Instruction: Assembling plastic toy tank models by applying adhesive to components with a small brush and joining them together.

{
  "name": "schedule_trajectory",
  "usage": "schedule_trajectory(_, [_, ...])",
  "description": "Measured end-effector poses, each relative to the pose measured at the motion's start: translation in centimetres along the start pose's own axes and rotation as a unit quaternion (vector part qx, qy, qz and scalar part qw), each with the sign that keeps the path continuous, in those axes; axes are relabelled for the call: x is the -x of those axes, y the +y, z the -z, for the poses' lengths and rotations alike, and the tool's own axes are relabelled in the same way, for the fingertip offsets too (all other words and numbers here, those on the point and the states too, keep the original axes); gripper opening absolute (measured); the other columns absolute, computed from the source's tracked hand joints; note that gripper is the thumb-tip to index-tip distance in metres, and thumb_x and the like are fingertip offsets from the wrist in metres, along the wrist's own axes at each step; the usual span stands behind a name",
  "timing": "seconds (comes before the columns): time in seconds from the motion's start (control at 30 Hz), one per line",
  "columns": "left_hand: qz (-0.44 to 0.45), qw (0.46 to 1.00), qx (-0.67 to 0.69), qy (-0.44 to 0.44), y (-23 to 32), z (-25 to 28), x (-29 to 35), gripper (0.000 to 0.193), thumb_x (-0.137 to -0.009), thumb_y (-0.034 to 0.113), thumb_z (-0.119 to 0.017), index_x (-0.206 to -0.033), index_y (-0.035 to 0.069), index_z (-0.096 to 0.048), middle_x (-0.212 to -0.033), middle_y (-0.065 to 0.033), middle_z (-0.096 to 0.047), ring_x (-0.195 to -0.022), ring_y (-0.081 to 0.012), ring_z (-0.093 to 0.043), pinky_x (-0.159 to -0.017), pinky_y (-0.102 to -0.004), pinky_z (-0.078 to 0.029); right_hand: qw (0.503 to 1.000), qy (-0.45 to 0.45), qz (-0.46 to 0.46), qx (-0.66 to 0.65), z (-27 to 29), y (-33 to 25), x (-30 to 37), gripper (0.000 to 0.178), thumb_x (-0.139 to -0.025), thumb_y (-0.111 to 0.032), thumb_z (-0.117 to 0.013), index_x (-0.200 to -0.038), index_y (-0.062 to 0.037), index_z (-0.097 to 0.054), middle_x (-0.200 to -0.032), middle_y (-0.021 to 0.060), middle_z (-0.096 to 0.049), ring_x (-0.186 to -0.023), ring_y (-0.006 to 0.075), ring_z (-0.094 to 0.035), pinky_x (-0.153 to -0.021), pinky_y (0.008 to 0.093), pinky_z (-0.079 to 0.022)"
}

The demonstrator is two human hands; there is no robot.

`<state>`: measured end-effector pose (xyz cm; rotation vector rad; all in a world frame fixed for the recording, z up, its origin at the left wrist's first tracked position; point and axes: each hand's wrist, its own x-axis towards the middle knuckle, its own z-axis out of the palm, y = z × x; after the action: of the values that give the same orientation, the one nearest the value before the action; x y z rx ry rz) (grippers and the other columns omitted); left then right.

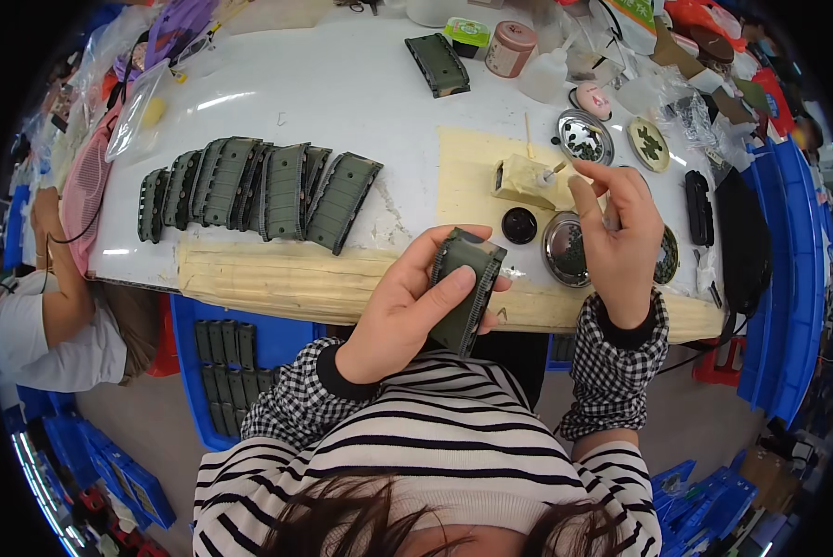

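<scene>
My left hand (400,302) is closed around a dark green camouflage-patterned rectangular casing (464,295), its thumb across the front face, just off the padded table edge. Farther right, my right hand (620,227) is raised with thumb and forefinger pinched beside a cream block-shaped holder (525,180). A thin stick-like piece (555,171) runs from the holder to those fingertips; its kind is too small to make out. Below the hand are a round metal dish of small dark parts (563,249) and a little black round pot (519,226).
Several similar green casings (286,192) stand in a leaning row at left; another casing (437,65) lies at the back. More dishes of small green pieces (649,144) sit at right. A blue tray with casings (193,357) is below the table. Another person's arm (64,278) shows at left.
</scene>
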<state>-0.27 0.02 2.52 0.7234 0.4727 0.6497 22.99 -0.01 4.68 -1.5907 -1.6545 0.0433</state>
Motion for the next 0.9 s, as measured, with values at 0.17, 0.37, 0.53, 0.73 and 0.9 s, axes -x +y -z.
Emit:
schedule_trajectory(0.17, [0.054, 0.988, 0.142, -0.006, -0.3, 0.5, -0.2, 0.042, -0.102, 0.023, -0.045, -0.14, 0.007, -0.036, -0.102, -0.0127, -0.063, -0.077, -0.0164, -0.064, -0.072, -0.0295, -0.055, 0.999, -0.005, -0.026, -0.035, -1.5, 0.1, -0.9, 0.014, -0.084, -0.005, -0.067, -0.097, -0.0011, -0.068, -0.076, 0.0019, -0.053, -0.058, 0.0079, -0.037, -0.052, 0.0232, -0.029])
schedule_trajectory(0.37, [0.053, 0.976, 0.211, -0.028, -1.1, 0.8, -0.5, 0.051, -0.101, 0.027, -0.039, -0.141, -0.003, -0.029, -0.093, -0.0077, -0.06, -0.066, -0.0181, -0.06, -0.058, -0.0279, -0.051, 0.989, 0.11, -0.021, -0.094, 0.3, -2.0, 0.0, 0.011, -0.083, 0.003, -0.066, -0.093, 0.0004, -0.067, -0.079, 0.0013, -0.055, -0.063, 0.0041, -0.045, -0.055, 0.0186, -0.035])
schedule_trajectory(0.53, [0.089, 0.952, 0.286, -0.06, -1.7, 1.1, -0.7, 0.051, -0.101, 0.026, -0.038, -0.142, -0.003, -0.028, -0.09, -0.0072, -0.059, -0.064, -0.0174, -0.058, -0.055, -0.0275, -0.049, 0.932, 0.031, -0.083, -0.352, 0.2, -5.5, 2.5, 0.008, -0.091, 0.0, -0.061, -0.097, 0.0038, -0.062, -0.093, 0.0068, -0.056, -0.081, 0.0101, -0.059, -0.072, 0.0207, -0.045])
schedule_trajectory(0.73, [0.101, 0.947, 0.298, -0.065, -1.7, 1.0, -0.6, 0.049, -0.101, 0.028, -0.041, -0.141, -0.001, -0.035, -0.088, -0.0082, -0.062, -0.064, -0.0166, -0.062, -0.057, -0.026, -0.052, 0.867, -0.019, -0.137, -0.479, -1.1, -5.3, 3.0, 0.012, -0.095, -0.004, -0.055, -0.101, 0.0061, -0.057, -0.097, 0.009, -0.055, -0.088, 0.0182, -0.066, -0.078, 0.0273, -0.055])
schedule_trajectory(0.9, [0.102, 0.948, 0.297, -0.059, -1.8, 1.0, -0.5, 0.05, -0.101, 0.028, -0.041, -0.141, 0.0, -0.034, -0.089, -0.0084, -0.063, -0.064, -0.017, -0.062, -0.058, -0.0263, -0.053, 0.867, -0.028, -0.151, -0.473, -0.9, -5.5, 2.9, 0.013, -0.096, -0.005, -0.054, -0.101, 0.0068, -0.057, -0.097, 0.0093, -0.054, -0.086, 0.0193, -0.066, -0.079, 0.0296, -0.056])
